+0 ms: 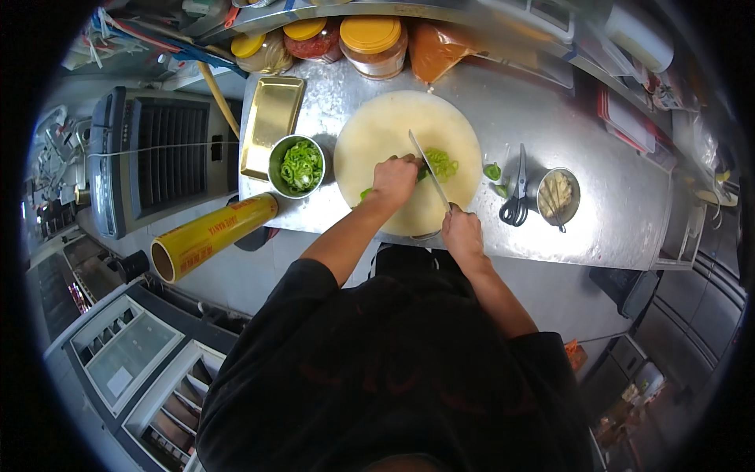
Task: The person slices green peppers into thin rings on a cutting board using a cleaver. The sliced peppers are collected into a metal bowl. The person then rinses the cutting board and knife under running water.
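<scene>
Left hand [395,175]: I see it on the round board [370,126], fingers bent beside the blade, its grip partly hidden.
Right hand [462,233]: wrapped around the handle of the knife [429,167].
Green slices [443,164]: heaped on the board, just right of the blade.
Left of board: I make out a metal container [272,175] of green rings [301,167], near a gold tray [255,149].
Right of board: scissors [519,189] on the table [609,173], beside a bowl [575,189] of pale food [555,193].
</scene>
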`<action>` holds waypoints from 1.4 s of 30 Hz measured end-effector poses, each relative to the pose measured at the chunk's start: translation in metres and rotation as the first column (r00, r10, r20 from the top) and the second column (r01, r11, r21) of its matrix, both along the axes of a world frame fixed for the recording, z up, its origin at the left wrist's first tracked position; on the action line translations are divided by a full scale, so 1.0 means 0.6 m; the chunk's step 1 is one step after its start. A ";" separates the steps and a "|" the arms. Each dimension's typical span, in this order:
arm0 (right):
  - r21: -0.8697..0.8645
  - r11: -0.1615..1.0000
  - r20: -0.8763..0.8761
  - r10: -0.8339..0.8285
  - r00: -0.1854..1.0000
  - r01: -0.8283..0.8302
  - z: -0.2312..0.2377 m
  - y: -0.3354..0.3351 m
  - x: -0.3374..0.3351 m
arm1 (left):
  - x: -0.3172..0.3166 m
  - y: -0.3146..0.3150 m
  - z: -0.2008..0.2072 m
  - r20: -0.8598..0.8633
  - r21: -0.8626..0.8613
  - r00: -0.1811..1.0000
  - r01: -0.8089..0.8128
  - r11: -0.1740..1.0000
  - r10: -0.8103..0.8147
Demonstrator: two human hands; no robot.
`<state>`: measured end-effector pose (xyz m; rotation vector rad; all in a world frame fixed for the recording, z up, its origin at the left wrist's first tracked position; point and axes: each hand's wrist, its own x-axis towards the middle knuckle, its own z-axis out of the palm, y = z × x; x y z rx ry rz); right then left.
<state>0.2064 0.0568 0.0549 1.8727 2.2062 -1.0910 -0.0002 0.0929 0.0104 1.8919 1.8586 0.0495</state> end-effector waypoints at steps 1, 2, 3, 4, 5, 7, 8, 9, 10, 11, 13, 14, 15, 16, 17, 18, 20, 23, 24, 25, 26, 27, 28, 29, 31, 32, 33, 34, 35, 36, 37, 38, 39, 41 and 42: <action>0.000 1.000 0.000 -0.003 1.000 0.003 0.003 -0.001 0.000 | -0.001 0.001 0.001 0.006 0.012 1.000 -0.005 1.000 0.005; 0.000 1.000 0.000 -0.007 1.000 0.007 0.008 -0.003 0.001 | -0.001 0.002 -0.001 -0.012 -0.008 1.000 -0.003 1.000 0.003; -0.001 1.000 -0.001 -0.011 1.000 0.011 0.012 -0.004 0.002 | -0.002 0.002 -0.004 -0.029 -0.029 1.000 -0.002 1.000 0.001; 0.003 1.000 -0.003 -0.005 1.000 0.005 0.011 -0.006 0.004 | -0.001 0.003 -0.005 -0.046 -0.048 0.999 0.002 0.999 -0.005; 0.007 1.000 -0.006 0.001 1.000 -0.001 0.009 -0.009 0.006 | 0.000 0.002 -0.005 -0.040 -0.038 0.999 0.003 0.999 -0.004; 0.008 1.000 -0.016 0.007 1.000 -0.007 0.008 -0.009 0.007 | -0.002 0.002 -0.004 -0.027 -0.016 1.000 0.003 1.000 -0.003; 0.006 1.000 -0.023 0.007 1.000 -0.007 0.008 -0.009 0.006 | -0.002 0.001 -0.004 -0.027 -0.010 1.000 0.003 1.000 -0.003; 0.003 1.000 -0.029 0.008 1.000 -0.008 0.008 -0.008 0.004 | -0.003 0.001 -0.003 -0.026 -0.005 1.000 0.002 1.000 -0.002; 0.001 1.000 -0.021 0.007 1.000 -0.007 0.000 -0.008 0.002 | -0.002 0.000 -0.002 -0.026 -0.001 1.000 0.003 1.000 -0.003; 0.001 1.000 -0.015 0.007 1.000 -0.007 -0.017 -0.006 -0.002 | -0.003 0.000 -0.002 -0.025 -0.015 1.000 0.011 1.000 -0.012; 0.011 1.000 -0.006 0.003 1.000 -0.003 -0.043 0.000 -0.016 | -0.004 0.001 0.000 -0.026 -0.043 0.999 0.028 0.999 -0.029; 0.022 1.000 -0.003 -0.002 1.000 0.002 -0.053 0.004 -0.027 | -0.004 0.000 0.000 -0.024 -0.034 0.999 0.023 0.999 -0.024; 0.032 0.999 -0.001 -0.008 1.000 0.008 -0.061 0.009 -0.034 | -0.003 0.000 0.000 -0.021 -0.025 1.000 0.018 1.000 -0.019; 0.036 0.999 -0.012 -0.014 1.000 0.014 -0.068 0.015 -0.038 | -0.004 -0.004 0.002 -0.022 -0.018 1.000 0.015 1.000 -0.016; 0.041 0.999 -0.024 -0.022 0.999 0.023 -0.073 0.020 -0.042 | -0.005 -0.008 0.004 -0.025 -0.018 1.000 0.015 1.000 -0.015; 0.045 0.998 -0.035 -0.031 0.999 0.033 -0.076 0.020 -0.043 | -0.005 -0.013 0.008 -0.027 -0.018 1.000 0.016 1.000 -0.016; 0.041 0.999 -0.009 -0.028 1.000 0.029 -0.075 0.022 -0.044 | -0.009 -0.011 0.023 0.006 -0.002 0.999 0.033 0.999 -0.033; -0.005 0.999 0.004 -0.048 0.999 0.048 -0.058 0.030 -0.042 | -0.029 -0.033 0.052 0.082 0.011 0.986 0.144 0.990 -0.144; -0.027 0.998 0.004 -0.060 0.998 0.060 -0.050 0.032 -0.039 | -0.038 -0.036 0.058 0.085 0.021 0.971 0.224 0.974 -0.225; -0.006 0.998 -0.005 -0.057 0.998 0.057 -0.045 0.031 -0.038 | -0.043 -0.035 0.063 0.089 0.034 0.949 0.300 0.953 -0.302; 0.015 0.998 -0.013 -0.056 0.998 0.056 -0.041 0.030 -0.036 | -0.046 -0.031 0.063 0.061 -0.050 0.939 0.341 0.939 -0.338; 0.037 0.998 -0.021 -0.054 0.998 0.055 -0.038 0.028 -0.035 | -0.048 -0.027 0.060 0.035 -0.133 0.926 0.376 0.917 -0.375; 0.038 0.998 -0.021 -0.044 0.999 0.045 -0.038 0.026 -0.031 | -0.049 -0.020 0.058 0.011 -0.215 0.911 0.406 0.888 -0.413; 0.038 0.999 -0.021 -0.034 0.999 0.034 -0.040 0.023 -0.027 | -0.049 -0.014 0.058 0.010 -0.232 0.905 0.415 0.880 -0.425; 0.034 0.999 -0.025 -0.034 0.999 0.035 -0.030 0.013 -0.022 | -0.045 -0.005 0.058 0.015 -0.269 0.896 0.432 0.861 -0.444; 0.029 0.999 -0.030 -0.045 0.999 0.045 -0.019 0.006 -0.017 | -0.045 -0.003 0.058 0.029 -0.270 0.896 0.433 0.860 -0.443; 0.025 0.998 -0.035 -0.054 0.998 0.055 -0.005 0.002 -0.013 | -0.047 0.000 0.058 0.043 -0.271 0.897 0.434 0.859 -0.440; 0.015 0.999 -0.031 -0.048 0.998 0.048 0.007 -0.002 -0.009 | -0.048 0.001 0.059 0.056 -0.272 0.900 0.430 0.861 -0.432; 0.005 0.999 -0.027 -0.040 0.999 0.040 0.018 -0.005 -0.005 | -0.047 0.001 0.056 0.049 -0.273 0.902 0.426 0.863 -0.430; -0.004 0.999 -0.022 -0.032 0.999 0.032 0.027 -0.007 -0.003 | -0.046 0.001 0.050 0.043 -0.274 0.903 0.421 0.865 -0.427; -0.016 0.999 -0.018 -0.036 0.999 0.036 0.033 -0.009 -0.001 | -0.043 0.002 0.049 0.038 -0.273 0.904 0.420 0.865 -0.427; -0.027 0.999 -0.013 -0.039 0.999 0.039 0.037 -0.012 0.000 | -0.041 0.004 0.049 0.033 -0.286 0.902 0.421 0.861 -0.430; -0.039 0.998 -0.009 -0.041 0.999 0.040 0.041 -0.013 0.000 | -0.038 0.005 0.050 0.027 -0.299 0.902 0.419 0.857 -0.432; -0.048 0.998 0.001 -0.041 0.999 0.041 0.045 -0.012 -0.003 | -0.037 0.007 0.050 0.028 -0.300 0.901 0.421 0.856 -0.433; -0.053 0.998 0.006 -0.038 0.999 0.038 0.046 -0.011 -0.004 | -0.040 0.004 0.049 0.035 -0.290 0.901 0.422 0.859 -0.431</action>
